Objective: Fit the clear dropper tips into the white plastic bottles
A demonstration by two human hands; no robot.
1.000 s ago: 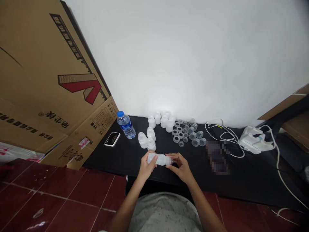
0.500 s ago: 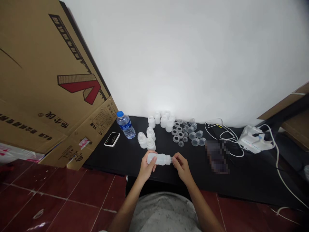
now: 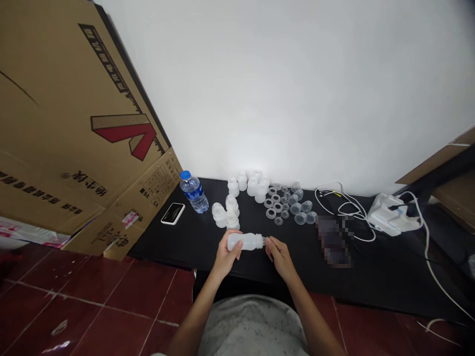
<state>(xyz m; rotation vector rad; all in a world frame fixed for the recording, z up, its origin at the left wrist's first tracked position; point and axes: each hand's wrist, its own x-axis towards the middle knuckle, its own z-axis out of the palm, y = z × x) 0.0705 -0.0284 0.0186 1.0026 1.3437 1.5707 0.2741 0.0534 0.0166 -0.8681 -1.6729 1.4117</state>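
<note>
The left hand (image 3: pixel 227 257) is clenched around the body of a white plastic bottle (image 3: pixel 245 242), with its fingers wrapped over the top. The bottle lies on its side with its narrow neck (image 3: pixel 263 241) pointing right, held over the near part of a black table (image 3: pixel 174 247), close to the near edge. The right hand (image 3: pixel 281 257) is curled, its fingertips (image 3: pixel 268 243) pinched together right at the neck; whether they touch it, I can't tell. Both forearms angle inward from either side of a grey shirt (image 3: pixel 252 326), wrists crossing the near edge.

Just beyond the hands stands a cluster of white bottles (image 3: pixel 225 212), with a second cluster (image 3: pixel 252 185) against the far edge, where the table meets a white wall (image 3: pixel 282 89). Right of these lie plastic rings (image 3: pixel 276 205) and clear cups (image 3: pixel 300 210). Dark tabletop separates the hands from a blurred object (image 3: pixel 333 241) to the right, and from a phone (image 3: pixel 172 213) and a water bottle (image 3: pixel 193 193) to the left. Further right, white cables (image 3: pixel 334 198) run to a white device (image 3: pixel 391 221). Flattened cardboard (image 3: pixel 74 123) leans over the table's left end, above a red tile floor (image 3: pixel 92 296).
</note>
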